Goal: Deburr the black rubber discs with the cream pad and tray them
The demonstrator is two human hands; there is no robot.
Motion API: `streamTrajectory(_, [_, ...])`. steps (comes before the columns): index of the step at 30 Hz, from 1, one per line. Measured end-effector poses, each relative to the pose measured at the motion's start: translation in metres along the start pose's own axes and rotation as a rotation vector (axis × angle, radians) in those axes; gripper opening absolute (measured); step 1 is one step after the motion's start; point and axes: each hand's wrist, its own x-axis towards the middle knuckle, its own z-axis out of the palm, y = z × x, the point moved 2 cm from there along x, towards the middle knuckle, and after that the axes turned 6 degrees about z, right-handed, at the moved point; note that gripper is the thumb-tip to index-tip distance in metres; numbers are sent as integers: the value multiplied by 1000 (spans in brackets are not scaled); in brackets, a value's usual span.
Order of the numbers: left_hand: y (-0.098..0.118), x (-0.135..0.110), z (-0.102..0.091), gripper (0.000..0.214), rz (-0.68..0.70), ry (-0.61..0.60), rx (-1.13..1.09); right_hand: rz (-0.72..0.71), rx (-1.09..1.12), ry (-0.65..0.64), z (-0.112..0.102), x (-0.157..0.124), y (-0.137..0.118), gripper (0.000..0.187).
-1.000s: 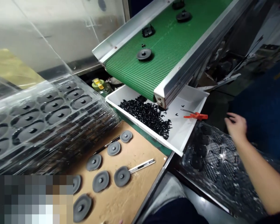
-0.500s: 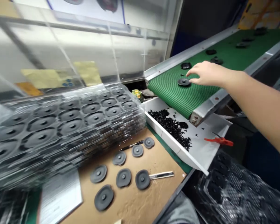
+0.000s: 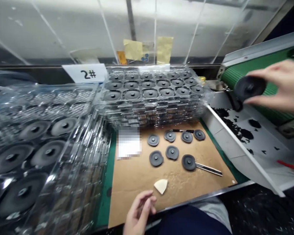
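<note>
My right hand (image 3: 281, 86) pinches a dark round disc (image 3: 250, 87) by its edge, held above the white bin beside the green belt. A dark curved strip (image 3: 232, 99) shows just left of that disc, blurred; I cannot tell whether it is joined to it. Low in the view, my left hand (image 3: 140, 212) is loosely curled with its fingers apart and nothing in them, at the front edge of the brown board (image 3: 134, 182). Just beyond its fingertips lies a cream wedge-shaped piece (image 3: 161, 186). Several grey discs with a central stub, such as one disc (image 3: 156, 158), lie farther back.
A craft knife (image 3: 209, 169) touches one disc. Behind the board stand stacked clear trays (image 3: 150, 102) of discs, with another stack (image 3: 71, 156) at left. On the right, a white bin (image 3: 237, 156) holds black scraps under the green conveyor belt (image 3: 237, 73).
The view has swung left. My right hand has gone from reaching at a disc on the belt to holding a disc off it. My left hand has come into view.
</note>
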Motion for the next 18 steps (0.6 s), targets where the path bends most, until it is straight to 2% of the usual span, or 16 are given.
streamTrajectory(2, [8,1,16,28,44,-67,-114,-173,317,-168,17,-44,-83,71])
streamTrajectory(4, [11,0,30,43,95,-173,-272,-221,577,-415,37,-92,-156,63])
streamTrajectory(5, [11,-1,34,52,106,-234,-336,-223,687,-551,47,-114,-186,63])
streamTrajectory(7, [8,-5,39,64,111,-318,-399,-177,892,-711,64,-147,-228,64])
streamTrajectory(9, [4,-8,37,65,96,-314,-383,-80,1053,-779,75,-166,-251,64])
streamTrajectory(13, [-2,-10,28,73,15,-171,-387,83,1214,-763,86,-180,-272,65])
streamTrajectory(16, [-1,-13,24,74,-59,-111,-451,107,1245,-764,84,-180,-281,65])
streamTrajectory(18, [2,-15,23,72,-104,-100,-487,66,1251,-798,80,-178,-280,66])
